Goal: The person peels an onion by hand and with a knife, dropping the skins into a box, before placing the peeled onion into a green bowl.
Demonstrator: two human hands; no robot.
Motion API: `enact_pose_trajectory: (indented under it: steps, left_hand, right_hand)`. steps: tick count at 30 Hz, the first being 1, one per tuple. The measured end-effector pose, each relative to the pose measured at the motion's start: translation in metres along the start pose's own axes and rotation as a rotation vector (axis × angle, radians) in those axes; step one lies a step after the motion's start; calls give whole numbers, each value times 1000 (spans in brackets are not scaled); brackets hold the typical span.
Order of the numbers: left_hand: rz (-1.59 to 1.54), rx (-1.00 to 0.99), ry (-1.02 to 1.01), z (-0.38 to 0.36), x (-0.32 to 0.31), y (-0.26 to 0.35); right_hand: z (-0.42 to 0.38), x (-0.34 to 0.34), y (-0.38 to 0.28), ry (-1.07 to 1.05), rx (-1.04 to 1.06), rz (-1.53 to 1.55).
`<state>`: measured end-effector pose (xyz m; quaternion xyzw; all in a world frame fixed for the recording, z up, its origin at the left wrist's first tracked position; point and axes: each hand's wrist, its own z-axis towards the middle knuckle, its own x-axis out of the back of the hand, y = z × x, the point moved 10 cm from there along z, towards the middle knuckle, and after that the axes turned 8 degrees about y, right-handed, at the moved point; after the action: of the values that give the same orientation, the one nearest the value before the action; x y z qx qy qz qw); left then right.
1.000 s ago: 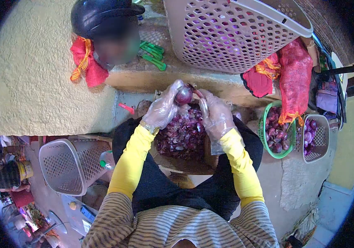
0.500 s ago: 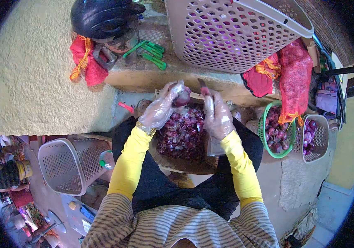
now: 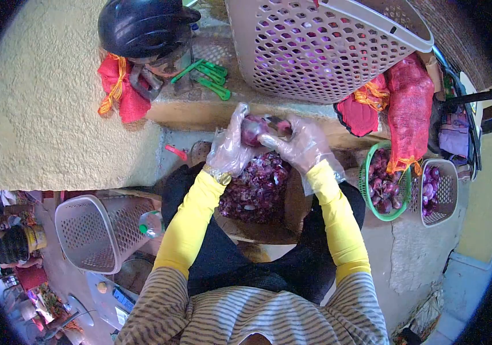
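My left hand (image 3: 231, 141), in a clear plastic glove, grips a red onion (image 3: 251, 131) between fingers and thumb. Closed around a small knife (image 3: 279, 125), my right hand (image 3: 304, 144) is gloved too, and its thumb lies against the onion's lower side. The blade reaches the onion's right side, partly hidden by my fingers. Below both hands, a cardboard box (image 3: 298, 198) between my knees holds a heap of dark red onion skins (image 3: 254, 190).
A large perforated basket (image 3: 315, 52) stands on the ledge ahead, with red mesh sacks (image 3: 409, 109) at its right. Onions fill a green basket (image 3: 385, 215) and part of a smaller crate (image 3: 447, 198). Left are a tipped basket (image 3: 88, 230) and a bottle (image 3: 151, 224); a black helmet (image 3: 142, 29) sits above.
My right hand has moved left and up to the onion, bringing the knife from upright and apart to against it. My left hand has turned slightly, still gripping the onion.
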<state>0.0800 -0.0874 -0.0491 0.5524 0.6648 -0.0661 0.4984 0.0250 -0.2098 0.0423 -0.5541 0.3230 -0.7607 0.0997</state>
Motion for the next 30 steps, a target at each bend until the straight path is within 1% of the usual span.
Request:
enact_pose_trajectory:
  steps: [1,3,8,11,13,17,19,23,25,26,28,29,30]
  left_hand:
    - [62,-18,-8,-3,-4,2]
    - [63,-7,-11,-5,-10,2]
    - [68,22,-12,-7,-13,-2]
    - [68,24,46,-7,-8,-3]
    - [60,-5,-27,-8,-17,-1]
    - [70,20,-38,-9,-15,-3]
    - [176,-66,-50,-6,-12,1]
    - [296,-114,-42,-17,-18,4]
    - [405,-346,-198,-31,-37,16]
    - [405,-346,-199,-28,-38,18]
    - [141,50,-42,-11,-19,-4]
    - [140,49,-42,-10,-19,-5]
    - [117,11,21,-7,-13,-3]
  right_hand:
    - [3,2,0,2,-1,1]
    - [4,-1,3,-58,-19,-36]
    - [4,-2,5,-25,31,-36]
    - [3,0,1,-29,27,-5]
    - [2,-1,3,-48,7,2]
    - [2,-3,8,-46,15,-8]
    - [2,-2,7,-45,21,-38]
    - [3,0,5,-33,10,-80]
    - [3,1,5,-37,13,-99]
    - [3,1,4,-53,19,-92]
    - [2,2,0,-69,27,-85]
    - [1,0,-2,-99,32,-108]
    - [-1,-3,-4,-129,38,-131]
